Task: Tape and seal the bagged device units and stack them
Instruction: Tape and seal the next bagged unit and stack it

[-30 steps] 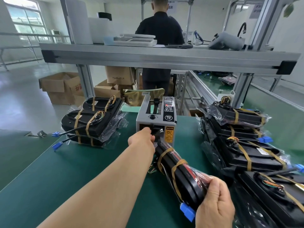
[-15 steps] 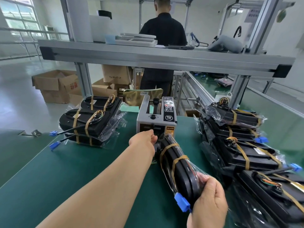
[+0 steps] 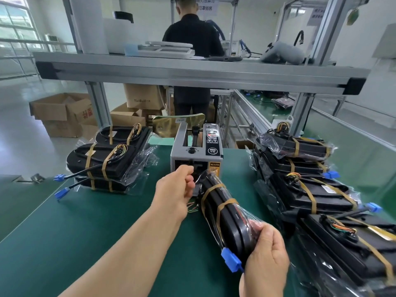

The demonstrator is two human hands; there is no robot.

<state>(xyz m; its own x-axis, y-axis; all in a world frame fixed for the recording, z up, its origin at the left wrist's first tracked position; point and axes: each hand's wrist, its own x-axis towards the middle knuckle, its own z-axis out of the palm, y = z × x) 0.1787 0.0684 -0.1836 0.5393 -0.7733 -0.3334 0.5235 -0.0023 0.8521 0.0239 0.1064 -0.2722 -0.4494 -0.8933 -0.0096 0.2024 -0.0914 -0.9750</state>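
A black device unit (image 3: 227, 215) in a clear bag, banded with tan tape, lies tilted on the green table in front of me. My right hand (image 3: 264, 264) grips its near end, beside a blue connector (image 3: 230, 259). My left hand (image 3: 179, 187) has its fingers curled at the slot of the grey tape dispenser (image 3: 196, 151), close to the unit's far end; whether it pinches tape I cannot tell. A stack of taped units (image 3: 107, 159) sits at the left.
Several bagged units (image 3: 310, 189) crowd the right side of the table. An aluminium shelf (image 3: 192, 69) crosses overhead. A person in black stands behind it. Cardboard boxes (image 3: 62, 112) sit on the floor at the left.
My left hand has drawn back slightly from the dispenser slot. My right hand has turned the unit a little, and the blue connector now shows more to the left of it.
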